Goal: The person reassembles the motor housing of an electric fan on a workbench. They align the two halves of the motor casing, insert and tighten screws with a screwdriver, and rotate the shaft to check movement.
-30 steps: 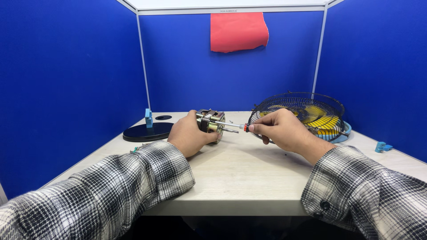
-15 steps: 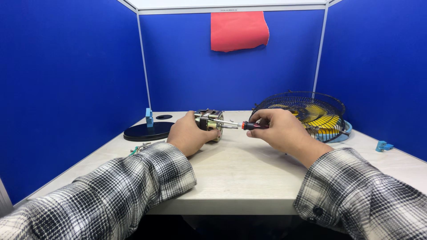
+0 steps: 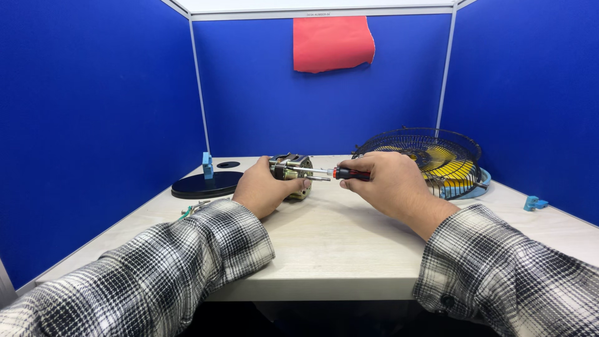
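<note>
Blue partition walls (image 3: 100, 93) close in three sides of a pale desk (image 3: 337, 243), and a red cloth (image 3: 332, 42) hangs over the back wall. On the right of the desk lies a wire fan guard (image 3: 430, 150) over yellow blades (image 3: 452, 167); on the left lies a round black base (image 3: 206, 185) with a small blue clip (image 3: 207, 165) standing by it. Another blue clip (image 3: 535, 202) sits near the right wall, and a few small metal parts (image 3: 198, 206) lie by the left sleeve.

At the middle of the desk, the left hand (image 3: 265, 190) is wrapped around a fan motor (image 3: 293, 171), bracing it on the surface. The right hand (image 3: 390, 181) is closed on the red-and-black handle of a screwdriver (image 3: 340, 173), whose shaft runs level toward the motor; whether the tip is seated in a screw cannot be told.

To do this well, I would judge that the shaft should be kept in line with the screw, with steady pressure along it while turning, so the tip does not slip out. The left hand should keep the motor pressed down so it cannot roll. Any loosened screw is best set with the other small parts.
</note>
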